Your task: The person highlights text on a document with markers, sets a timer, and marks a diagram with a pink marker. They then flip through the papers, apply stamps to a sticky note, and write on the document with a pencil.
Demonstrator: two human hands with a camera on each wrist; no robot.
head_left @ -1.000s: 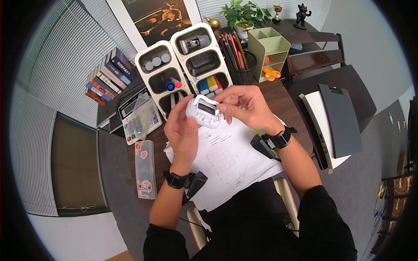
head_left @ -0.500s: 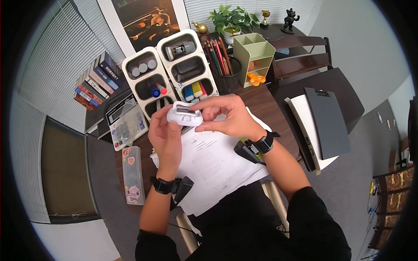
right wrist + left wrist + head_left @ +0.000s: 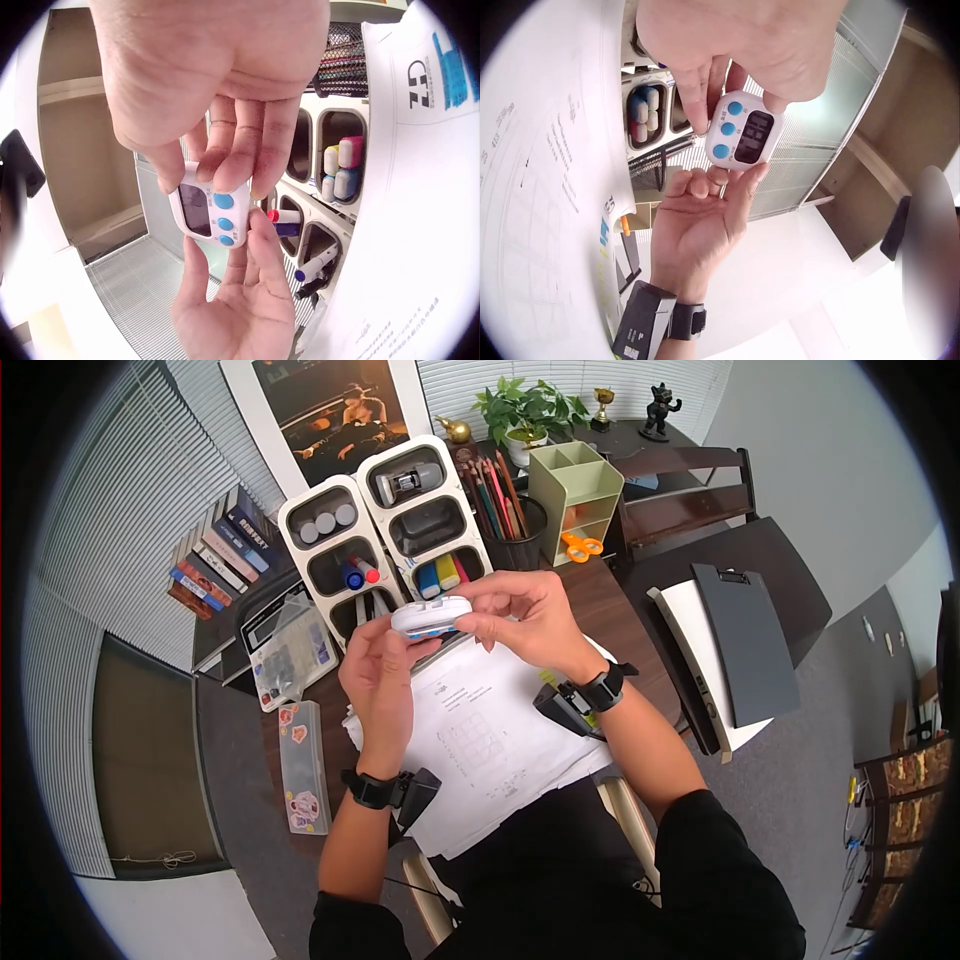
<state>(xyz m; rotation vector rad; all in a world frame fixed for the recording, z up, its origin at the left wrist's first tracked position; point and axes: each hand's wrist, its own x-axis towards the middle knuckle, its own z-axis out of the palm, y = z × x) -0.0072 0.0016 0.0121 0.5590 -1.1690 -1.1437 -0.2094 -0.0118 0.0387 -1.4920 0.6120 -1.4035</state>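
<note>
A white digital timer is held up between both hands above the papers. Its dark display and blue round buttons show in the left wrist view, where the timer faces that camera. The left hand grips one end, thumb and fingertips at the rim. At the opposite end the right hand pinches the casing between thumb and fingers. Seen from the right wrist, the right hand comes down on the timer from above, the left hand from below.
Printed sheets lie under the hands. Behind stand white organizers with markers and highlighters, a pencil cup and a green holder with orange scissors. To the left are a stickered case and books.
The timer has been turned over: earlier its back with an open slot and raised white piece faced the head camera, now its edge and blue buttons show. Both hands still hold it.
</note>
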